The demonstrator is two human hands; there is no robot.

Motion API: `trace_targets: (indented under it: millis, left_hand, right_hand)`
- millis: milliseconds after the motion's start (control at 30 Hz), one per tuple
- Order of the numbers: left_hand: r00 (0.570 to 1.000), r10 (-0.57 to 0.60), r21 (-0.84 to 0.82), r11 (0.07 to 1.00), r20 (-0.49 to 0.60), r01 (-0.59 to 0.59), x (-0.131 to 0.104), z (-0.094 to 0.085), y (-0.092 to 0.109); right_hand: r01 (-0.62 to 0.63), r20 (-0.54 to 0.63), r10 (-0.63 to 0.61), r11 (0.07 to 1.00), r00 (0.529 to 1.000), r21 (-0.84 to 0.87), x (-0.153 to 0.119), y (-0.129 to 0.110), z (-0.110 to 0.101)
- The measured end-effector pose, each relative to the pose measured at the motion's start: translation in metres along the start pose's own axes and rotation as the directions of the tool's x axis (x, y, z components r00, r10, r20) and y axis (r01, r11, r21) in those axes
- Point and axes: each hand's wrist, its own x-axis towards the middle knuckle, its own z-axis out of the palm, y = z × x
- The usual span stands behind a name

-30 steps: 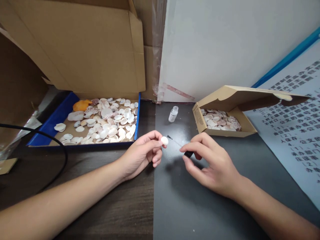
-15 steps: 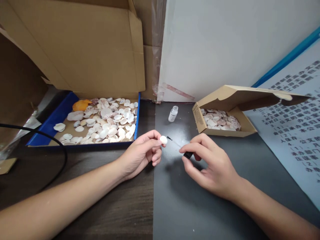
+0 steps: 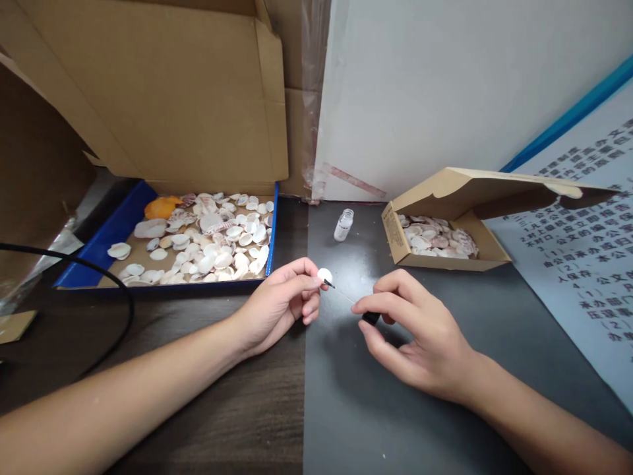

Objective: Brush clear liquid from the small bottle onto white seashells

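Note:
Between thumb and forefinger, my left hand (image 3: 287, 297) pinches a small white seashell (image 3: 324, 274). My right hand (image 3: 420, 330) grips the black cap of a small applicator brush (image 3: 370, 318). Its thin stem points left, and the dark bristle tip lies at the shell's lower right edge, seemingly touching it. A small clear glass bottle (image 3: 343, 225) with a pale label stands uncapped on the grey mat, beyond both hands.
A blue-sided cardboard box (image 3: 271, 231) full of shells (image 3: 217, 241) stands open at the left. At the right is a smaller open carton (image 3: 395, 237) with more shells. A black cable (image 3: 129, 310) curves across the left side. A printed sheet (image 3: 568, 264) lies far right.
My right hand has shifted slightly down, and the brush tip has moved from above right of the shell to its lower edge. The left hand keeps its hold on the shell.

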Motion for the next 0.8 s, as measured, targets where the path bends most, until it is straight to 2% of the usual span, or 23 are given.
trace_targets:
  millis: [133,333,500,667,800]
  left_hand:
    - [1.000,0.007,-0.013,1.000,-0.008,-0.007,0.0003,0.0009,0.0003]
    - [1.000,0.015,-0.021,1.000,-0.008,-0.015,0.0015,0.0006,-0.0011]
    - [1.000,0.016,-0.024,1.000,-0.006,-0.016,0.0019,0.0004,-0.0006]
    - [1.000,0.012,-0.009,1.000,0.001,-0.012,0.0015,0.0012,0.0000]
    - [1.000,0.008,0.019,1.000,0.006,-0.008,0.0010,0.0016,-0.0002]
  right_hand:
    - [-0.057,0.010,0.057,0.998,0.998,-0.023,0.0011,0.0003,-0.0003]
    - [0.035,-0.035,-0.034,0.999,0.999,0.029,0.0006,0.0002,0.0005]
    - [-0.029,-0.057,0.028,0.999,0.998,-0.018,0.0018,0.0006,-0.0004]
    - [0.027,-0.075,-0.026,1.000,0.997,0.015,0.0024,0.0008,-0.0004]
    - [-0.025,-0.065,0.023,0.999,0.998,-0.030,0.0028,0.0022,0.0008]
